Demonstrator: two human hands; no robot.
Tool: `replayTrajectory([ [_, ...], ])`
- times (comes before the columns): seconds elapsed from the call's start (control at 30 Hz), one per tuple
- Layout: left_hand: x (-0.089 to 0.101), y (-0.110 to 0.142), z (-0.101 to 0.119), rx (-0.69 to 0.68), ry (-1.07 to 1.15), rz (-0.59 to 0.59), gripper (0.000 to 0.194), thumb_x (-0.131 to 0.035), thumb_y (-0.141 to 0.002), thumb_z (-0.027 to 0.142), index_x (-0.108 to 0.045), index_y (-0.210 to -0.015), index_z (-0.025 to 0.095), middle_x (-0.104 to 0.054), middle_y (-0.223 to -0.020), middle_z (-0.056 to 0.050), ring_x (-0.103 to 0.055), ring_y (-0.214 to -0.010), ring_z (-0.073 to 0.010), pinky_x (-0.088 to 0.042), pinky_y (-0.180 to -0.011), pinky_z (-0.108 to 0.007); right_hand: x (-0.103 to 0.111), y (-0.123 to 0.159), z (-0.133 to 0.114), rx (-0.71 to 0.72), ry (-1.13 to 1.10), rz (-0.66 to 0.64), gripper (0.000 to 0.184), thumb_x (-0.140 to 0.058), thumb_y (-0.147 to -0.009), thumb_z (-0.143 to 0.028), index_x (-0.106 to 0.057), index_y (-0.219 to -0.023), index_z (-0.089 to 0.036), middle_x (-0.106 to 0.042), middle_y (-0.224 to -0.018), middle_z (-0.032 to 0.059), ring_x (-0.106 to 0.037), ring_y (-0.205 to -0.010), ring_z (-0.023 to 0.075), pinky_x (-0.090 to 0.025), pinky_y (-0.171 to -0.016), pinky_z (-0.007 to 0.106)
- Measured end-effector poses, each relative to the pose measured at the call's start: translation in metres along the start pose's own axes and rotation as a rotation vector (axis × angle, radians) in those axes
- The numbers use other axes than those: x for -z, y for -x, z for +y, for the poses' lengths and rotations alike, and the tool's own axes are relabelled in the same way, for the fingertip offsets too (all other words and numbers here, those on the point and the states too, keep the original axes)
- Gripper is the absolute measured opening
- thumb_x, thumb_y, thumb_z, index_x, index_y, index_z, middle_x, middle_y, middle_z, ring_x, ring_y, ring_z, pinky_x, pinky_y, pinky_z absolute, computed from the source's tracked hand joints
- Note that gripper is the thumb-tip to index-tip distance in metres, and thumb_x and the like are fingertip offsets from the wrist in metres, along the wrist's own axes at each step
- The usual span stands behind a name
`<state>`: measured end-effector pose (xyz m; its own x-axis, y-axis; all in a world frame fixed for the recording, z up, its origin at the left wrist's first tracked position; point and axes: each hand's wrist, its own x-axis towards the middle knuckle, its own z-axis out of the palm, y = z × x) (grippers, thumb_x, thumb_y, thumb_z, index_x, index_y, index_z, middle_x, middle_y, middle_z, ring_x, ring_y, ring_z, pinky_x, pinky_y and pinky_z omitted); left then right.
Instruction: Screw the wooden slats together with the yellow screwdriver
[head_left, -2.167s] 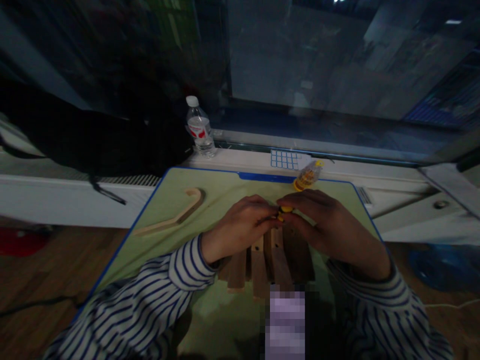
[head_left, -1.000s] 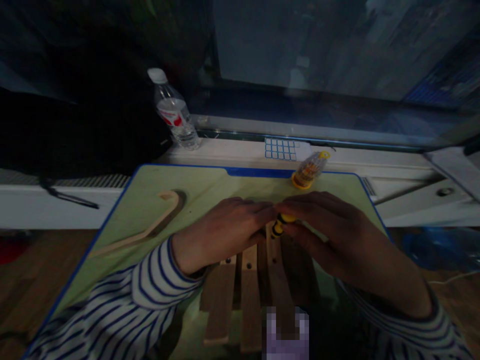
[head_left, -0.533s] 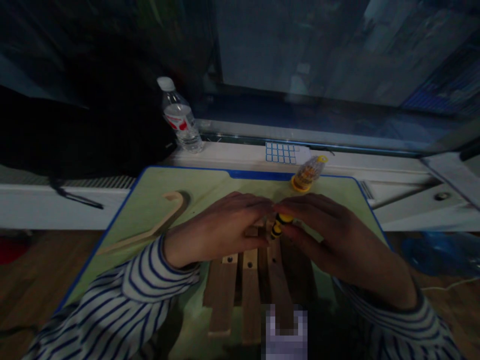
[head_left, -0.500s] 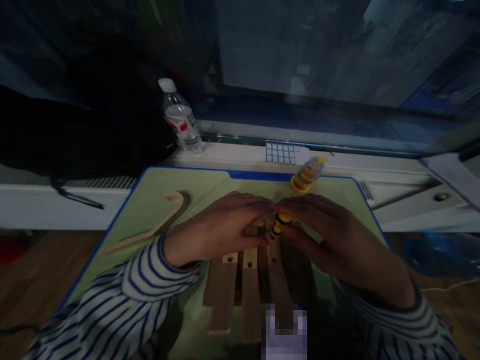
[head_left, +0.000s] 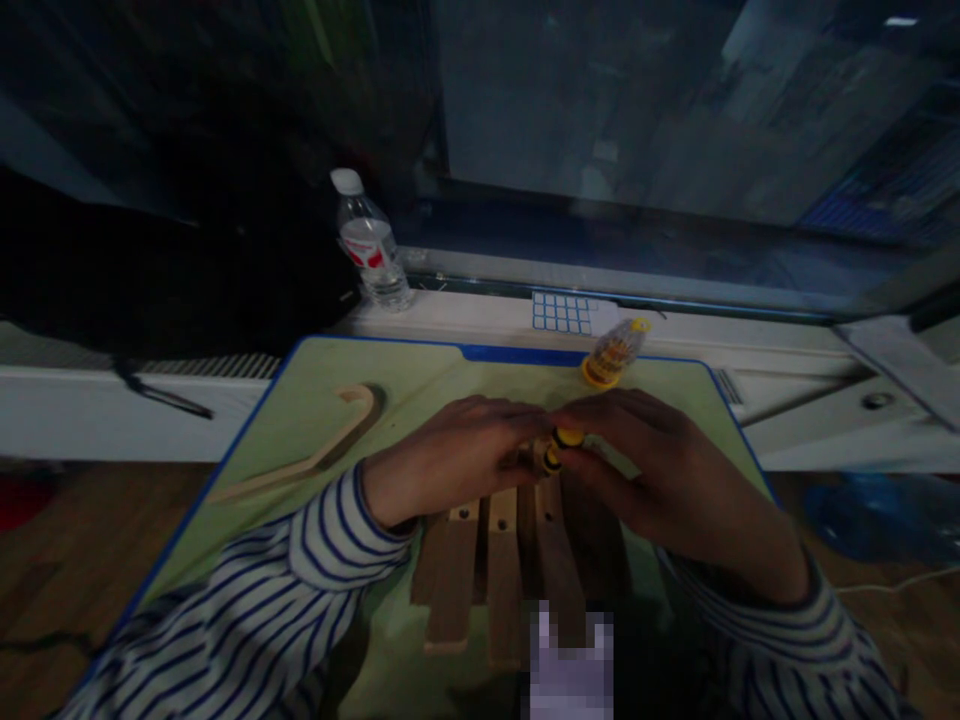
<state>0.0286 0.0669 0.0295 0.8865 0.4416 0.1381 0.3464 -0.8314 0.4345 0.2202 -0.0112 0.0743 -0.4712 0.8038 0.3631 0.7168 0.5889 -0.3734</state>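
Several wooden slats (head_left: 504, 590) lie side by side over a darker wooden piece, with dark screws or holes near their upper ends. My right hand (head_left: 667, 480) grips the yellow-and-black handle of what looks like a short screwdriver (head_left: 570, 437), tilted over the right-hand slat. Its tip is hidden. My left hand (head_left: 450, 455) curls over the far ends of the slats, its fingers and thumb closed around a wooden part beside the screwdriver's lower end. The fingertips of both hands nearly meet, and they cover most of the working spot.
A hooked wooden strip (head_left: 322, 452) lies on the left of the blue-edged green table (head_left: 405, 370). A clear container with yellow ends (head_left: 616, 352) stands at the back right. On the sill are a water bottle (head_left: 375, 258) and a blue-gridded sheet (head_left: 561, 313).
My left hand and forearm have shifted slightly right, closer to the screwdriver. The right hand keeps its grip with little movement. The whole view has moved a little.
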Motion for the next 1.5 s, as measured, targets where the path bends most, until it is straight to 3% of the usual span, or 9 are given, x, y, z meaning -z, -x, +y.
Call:
replayTrajectory([
  [0.2,0.0,0.0,-0.002,-0.005,-0.01,-0.002,0.046,-0.066,-0.079,0.026,-0.052,-0.123,0.027,-0.065,-0.115,-0.003,-0.061,-0.103,-0.0219,-0.046,-0.087,-0.035,0.003,0.001,0.005,-0.006,0.061,0.02,0.011,-0.054,-0.09,-0.026,-0.055,-0.098,-0.019,-0.066,-0.092,0.0066,-0.062,-0.087,0.0192,-0.049,-0.075,0.034],
  [0.4,-0.001,0.0,-0.001,0.001,-0.015,-0.008,0.039,-0.063,-0.082,0.027,-0.054,-0.119,0.026,-0.065,-0.113,-0.002,-0.062,-0.1,-0.0204,-0.046,-0.084,-0.032,0.001,-0.001,0.003,-0.033,0.046,0.012,0.011,-0.056,-0.089,-0.026,-0.054,-0.096,-0.018,-0.064,-0.088,0.0043,-0.06,-0.083,0.0173,-0.048,-0.074,0.032],
  [0.7,0.014,0.006,-0.014,0.055,0.021,-0.071,0.048,-0.063,-0.082,0.036,-0.049,-0.127,0.026,-0.064,-0.115,-0.004,-0.06,-0.103,-0.0208,-0.044,-0.087,-0.032,-0.007,-0.002,0.003,-0.023,-0.09,-0.019,0.023,-0.052,-0.091,-0.03,-0.054,-0.11,-0.017,-0.067,-0.098,0.0055,-0.061,-0.09,0.0179,-0.05,-0.078,0.035],
  [1.03,0.012,0.005,-0.013,0.151,-0.014,-0.205,0.037,-0.062,-0.081,0.038,-0.058,-0.115,0.025,-0.067,-0.103,-0.003,-0.062,-0.093,-0.0213,-0.043,-0.074,-0.029,-0.004,0.002,0.005,0.02,-0.062,-0.055,0.035,-0.051,-0.091,-0.02,-0.05,-0.126,-0.018,-0.063,-0.118,0.0071,-0.057,-0.106,0.0162,-0.048,-0.091,0.034],
  [1.23,0.005,0.006,-0.012,0.168,-0.116,-0.154,0.049,-0.068,-0.074,0.048,-0.056,-0.117,0.027,-0.067,-0.104,-0.003,-0.062,-0.097,-0.0247,-0.043,-0.076,-0.033,-0.001,0.004,0.003,0.017,-0.027,-0.086,0.033,-0.05,-0.092,-0.02,-0.051,-0.125,-0.02,-0.064,-0.116,0.0065,-0.058,-0.105,0.0177,-0.048,-0.091,0.036],
  [1.5,-0.005,0.004,0.001,0.179,-0.221,-0.072,0.058,-0.065,-0.07,0.06,-0.056,-0.112,0.021,-0.066,-0.101,-0.006,-0.061,-0.097,-0.027,-0.044,-0.079,-0.037,-0.002,0.003,0.005,0.016,-0.048,-0.11,0.033,-0.05,-0.091,-0.018,-0.051,-0.125,-0.019,-0.064,-0.112,0.0067,-0.059,-0.102,0.0185,-0.048,-0.088,0.038],
])
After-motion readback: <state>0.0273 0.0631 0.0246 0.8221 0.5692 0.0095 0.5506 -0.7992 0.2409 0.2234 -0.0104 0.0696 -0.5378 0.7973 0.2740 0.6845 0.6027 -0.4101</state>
